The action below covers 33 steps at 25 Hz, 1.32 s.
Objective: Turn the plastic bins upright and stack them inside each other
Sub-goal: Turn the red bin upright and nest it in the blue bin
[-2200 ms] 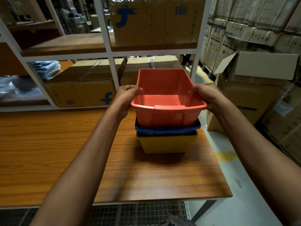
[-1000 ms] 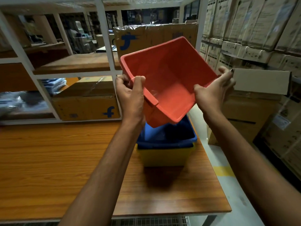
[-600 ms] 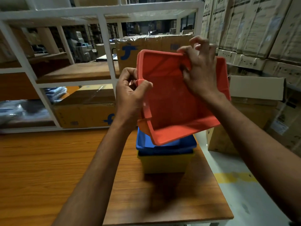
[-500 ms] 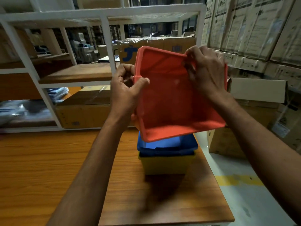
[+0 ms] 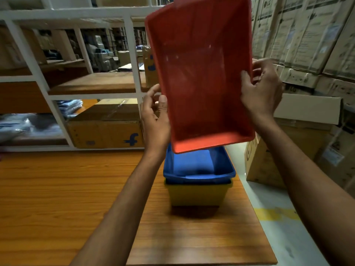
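The red bin [image 5: 201,77] is held in the air above the stack, tipped on end with its open side facing the camera and its lower rim just over the blue bin [image 5: 198,166]. The left hand [image 5: 155,120] has its thumb pressed on the left rim, the fingers loosely curled behind, and the right hand [image 5: 263,89] seems to clasp the right rim, though blur hides the contact. The blue bin sits upright, nested in the yellow bin [image 5: 197,194] on the table [image 5: 57,198].
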Tool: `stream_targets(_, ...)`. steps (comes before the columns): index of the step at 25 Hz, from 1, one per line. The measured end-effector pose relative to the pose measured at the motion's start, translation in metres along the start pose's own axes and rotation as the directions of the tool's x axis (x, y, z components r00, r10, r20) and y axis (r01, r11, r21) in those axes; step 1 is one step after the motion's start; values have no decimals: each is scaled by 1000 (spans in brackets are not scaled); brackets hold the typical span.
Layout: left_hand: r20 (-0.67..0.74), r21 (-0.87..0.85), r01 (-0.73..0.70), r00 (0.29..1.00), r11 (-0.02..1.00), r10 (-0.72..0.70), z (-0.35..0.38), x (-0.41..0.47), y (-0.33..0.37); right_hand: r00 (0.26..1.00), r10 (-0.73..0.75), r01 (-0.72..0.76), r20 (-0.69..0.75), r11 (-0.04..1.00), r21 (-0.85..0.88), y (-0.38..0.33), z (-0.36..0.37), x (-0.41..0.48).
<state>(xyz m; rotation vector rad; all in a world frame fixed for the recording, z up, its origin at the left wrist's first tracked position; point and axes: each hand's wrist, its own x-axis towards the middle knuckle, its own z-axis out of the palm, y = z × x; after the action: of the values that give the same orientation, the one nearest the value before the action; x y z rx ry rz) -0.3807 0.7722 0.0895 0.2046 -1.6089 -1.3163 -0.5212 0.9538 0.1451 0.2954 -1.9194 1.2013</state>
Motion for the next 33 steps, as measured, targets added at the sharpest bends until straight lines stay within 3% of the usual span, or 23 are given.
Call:
stream_targets(3, 26, -19, -25, 999, 1000, 25, -8, 14, -2, 977, 121, -151, 175, 974, 170, 10, -1, -11)
stream_targets(6, 142, -39, 106, 985, 994, -99, -17, 25, -5, 935, 179, -262, 307, 930, 257, 23, -2, -24)
stream_targets(10, 277, -73, 308, 920, 949, -277, -23, 31, -11, 909, 216, -352, 356, 855, 380, 24, -7, -40)
stream_targets(13, 291, -96, 341, 908, 935, -301, -27, 35, -13, 855, 230, -454, 464, 766, 456, 21, -15, -38)
stream_targets(16, 296, -124, 345, 908, 930, -298, -36, 43, -13, 751, 95, -527, 654, 683, 506, 21, -28, -28)
stream_targets(19, 317, -126, 350, 901, 928, -297, -46, 51, -12, 625, -118, -472, 772, 730, 494, 23, -44, -23)
stream_targets(22, 366, -123, 344, 888, 931, -279, -54, 59, -9, 602, -168, -427, 780, 759, 492, 26, -49, -22)
stream_targets(27, 498, -96, 429, 802, 898, -330, -65, 73, -8, 629, -76, -519, 773, 699, 492, 36, -37, -19)
stream_targets(33, 523, -73, 516, 748, 854, -407, -58, 85, -17, 491, 37, -762, 870, 502, 409, 51, -18, -7)
